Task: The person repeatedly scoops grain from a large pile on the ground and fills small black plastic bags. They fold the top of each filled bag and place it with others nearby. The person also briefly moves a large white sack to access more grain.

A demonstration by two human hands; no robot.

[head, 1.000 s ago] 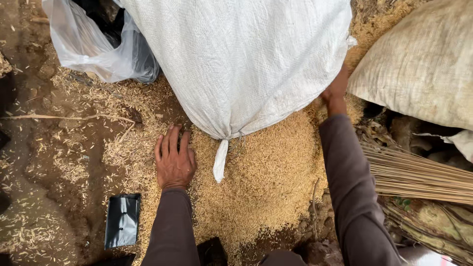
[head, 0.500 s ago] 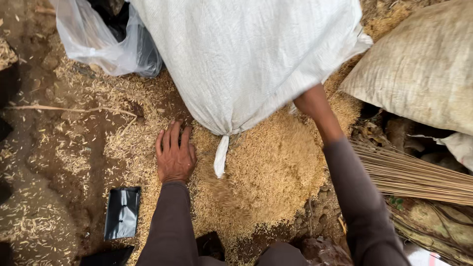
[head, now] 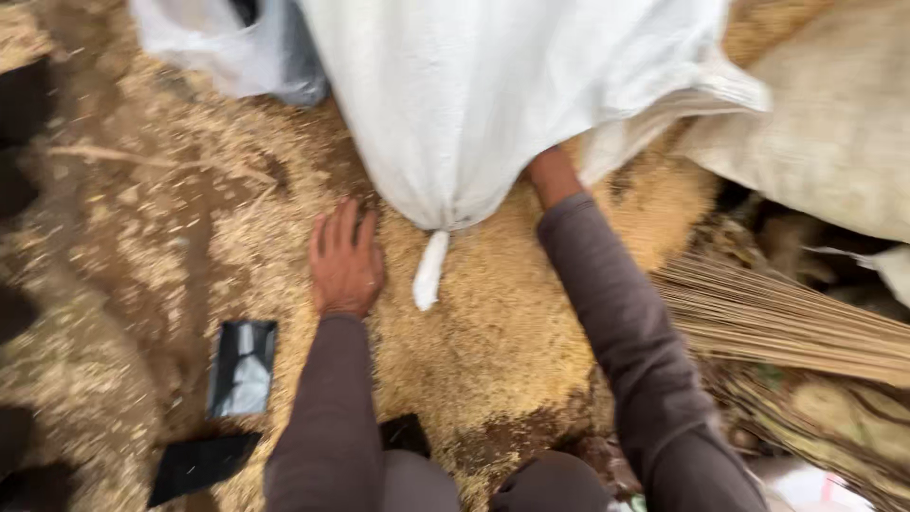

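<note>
White woven sack [head: 502, 95] hangs over a heap of golden husks [head: 493, 322], its tied neck [head: 431, 270] pointing down at the heap. Left hand [head: 345, 258] lies flat on the husks just left of that neck, palm down, fingers spread a little, holding nothing. Right hand is hidden under the sack's lower edge; only the wrist [head: 553, 175] shows, so its grip cannot be told. Right of the sack lies a bundle of thin sticks [head: 787, 318]; left of it, a dark shiny packet [head: 244, 368] on the earth.

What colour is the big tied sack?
White, seen clearly in the head view: the sack.
</note>
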